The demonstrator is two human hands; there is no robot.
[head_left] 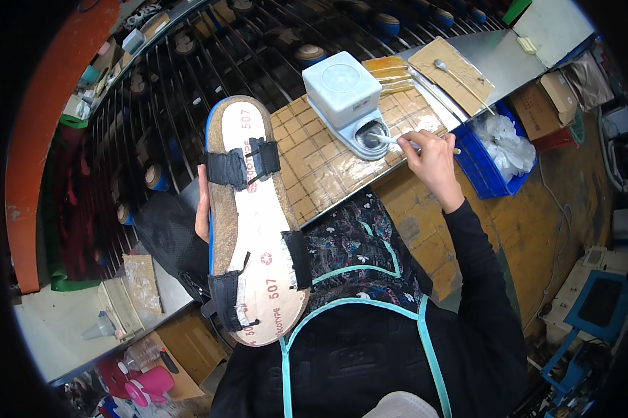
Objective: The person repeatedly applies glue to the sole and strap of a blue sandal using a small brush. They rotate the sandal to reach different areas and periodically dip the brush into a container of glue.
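My left hand (202, 209) supports an unfinished sandal (259, 216) from behind. Only some fingers show at the sandal's left edge; the rest is hidden. The sandal has a pale printed insole board facing up, a cork-brown rim, a blue edge and black strap ends folded over the board. To the right, my right hand (431, 161) pinches a thin brush (392, 140) with a pale shaft. The brush's tip is in the round mouth of a white glue pot (343, 85), which stands on the cardboard-covered bench (303, 157).
Behind the bench runs a dark rack (258, 59) with metal rods carrying shoe parts. A second brush (460, 80) lies on a cardboard piece at the back right. Below it stands a blue crate (482, 164) with white plastic bags. A black bag (171, 233) sits left of the sandal.
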